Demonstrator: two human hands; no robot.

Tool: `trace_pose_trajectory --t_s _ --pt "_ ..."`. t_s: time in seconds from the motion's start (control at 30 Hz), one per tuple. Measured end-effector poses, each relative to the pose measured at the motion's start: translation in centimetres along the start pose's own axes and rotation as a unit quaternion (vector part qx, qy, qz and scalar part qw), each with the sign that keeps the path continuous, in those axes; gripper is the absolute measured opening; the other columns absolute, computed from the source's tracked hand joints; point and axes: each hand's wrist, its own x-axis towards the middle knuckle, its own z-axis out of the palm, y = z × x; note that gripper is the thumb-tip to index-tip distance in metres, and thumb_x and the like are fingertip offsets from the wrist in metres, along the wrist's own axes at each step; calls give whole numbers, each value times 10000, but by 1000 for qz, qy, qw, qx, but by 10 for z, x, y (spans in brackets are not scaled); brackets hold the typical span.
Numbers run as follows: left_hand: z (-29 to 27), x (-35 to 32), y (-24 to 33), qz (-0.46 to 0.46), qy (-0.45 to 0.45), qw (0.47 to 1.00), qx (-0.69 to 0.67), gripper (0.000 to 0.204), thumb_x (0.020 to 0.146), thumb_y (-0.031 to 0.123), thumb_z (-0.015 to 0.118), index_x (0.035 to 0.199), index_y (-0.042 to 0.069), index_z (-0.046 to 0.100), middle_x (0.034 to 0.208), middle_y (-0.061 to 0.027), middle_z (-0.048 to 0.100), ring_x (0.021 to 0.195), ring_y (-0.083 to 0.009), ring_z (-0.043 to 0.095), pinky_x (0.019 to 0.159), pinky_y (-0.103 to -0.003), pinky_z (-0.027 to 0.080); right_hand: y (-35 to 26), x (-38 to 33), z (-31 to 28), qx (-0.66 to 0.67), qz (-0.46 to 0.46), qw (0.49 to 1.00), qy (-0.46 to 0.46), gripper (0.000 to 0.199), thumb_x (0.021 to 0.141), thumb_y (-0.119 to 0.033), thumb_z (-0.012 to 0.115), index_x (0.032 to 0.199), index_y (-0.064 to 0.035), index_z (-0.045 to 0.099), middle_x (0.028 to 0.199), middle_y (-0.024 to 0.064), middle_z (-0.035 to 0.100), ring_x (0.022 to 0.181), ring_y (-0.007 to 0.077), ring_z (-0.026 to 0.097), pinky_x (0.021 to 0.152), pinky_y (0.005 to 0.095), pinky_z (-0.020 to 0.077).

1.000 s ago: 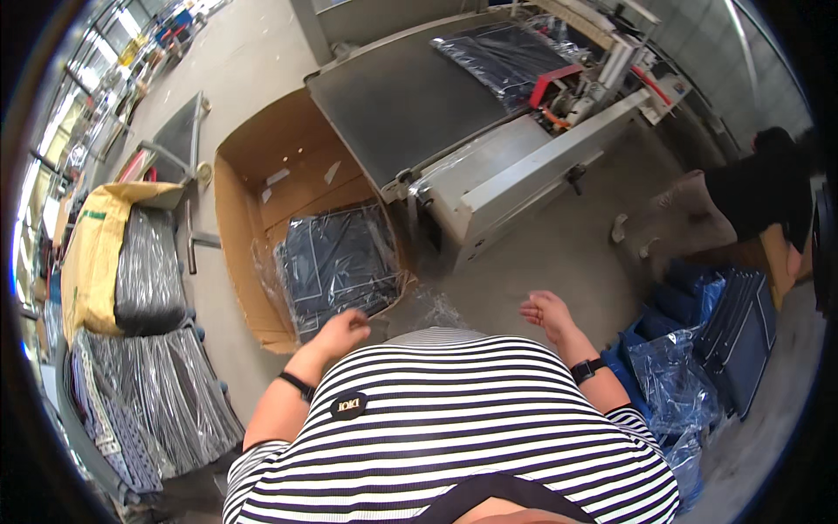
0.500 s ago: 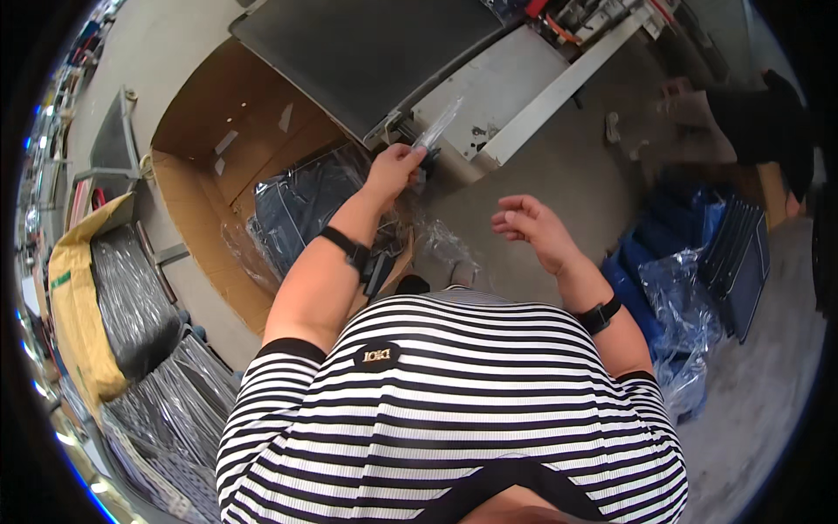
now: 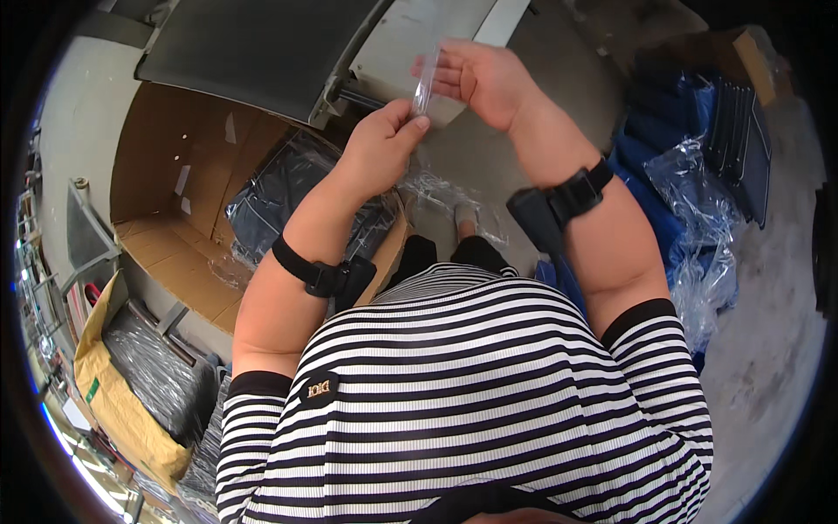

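Pinched between the thumb and fingers of my left hand (image 3: 384, 144) is a thin strip of clear plastic film (image 3: 425, 87), which stands up from the grip. My right hand (image 3: 491, 83) is beside it at the upper middle, fingers stretched out to the left and nothing gripped. Its fingertips overlap the film; whether they touch it I cannot tell. Below and left of my left hand, dark folded items in clear plastic (image 3: 284, 183) lie inside an open cardboard box (image 3: 144, 140).
A dark conveyor belt (image 3: 253, 52) runs past the box, beside a pale metal surface (image 3: 393, 44). On the right lie blue cloth (image 3: 650, 131), dark folded panels (image 3: 742, 144) and crumpled clear plastic (image 3: 698, 227). A yellow sack (image 3: 131, 419) stands at the lower left.
My right hand has moved up and left to the plastic film beside my left hand. My left hand still grips the film. The view has shifted, and the person at the upper right is out of sight.
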Motion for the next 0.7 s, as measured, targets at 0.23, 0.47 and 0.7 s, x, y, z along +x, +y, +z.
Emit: trace_pose_trajectory --t_s 0.23,0.47,0.7 --pt "-2 -6 -6 -16 -26 998 -49 137 960 193 523 936 65 566 732 30 535 657 -55 443 608 -216 375 8 -7 -4 1 -59 998 -11 309 958 -202 499 1127 57 518 1142 191 617 1062 270 618 945 368 505" --pt "-1 -15 -14 -5 16 997 -78 124 960 187 521 947 75 572 830 23 609 630 -37 434 580 -185 364 7 -8 4 12 -50 999 8 238 924 -133 560 1082 45 559 1044 172 634 975 252 641 904 363 535" --pt "-8 -23 -38 -6 -33 989 -146 103 954 179 550 958 78 571 855 21 610 650 -30 439 589 -185 367 11 3 2 -6 -71 997 34 279 927 -130 555 1113 77 543 1071 182 622 974 252 639 909 363 537"
